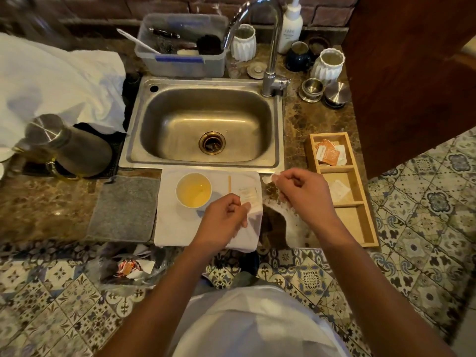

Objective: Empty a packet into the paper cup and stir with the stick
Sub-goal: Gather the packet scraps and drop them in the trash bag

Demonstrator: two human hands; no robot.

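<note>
Your left hand [226, 215] pinches the packet [248, 198] between thumb and fingers, just right of the paper cup [193, 189]. Your right hand [298, 191] is apart from the left, its fingertips pressed together on a small torn strip [270, 178]. The cup holds pale yellow liquid and stands on a white cloth [180, 228] at the front edge of the desk [51, 210], before the sink [206, 124]. The stick [230, 185] lies on the cloth between cup and packet.
</note>
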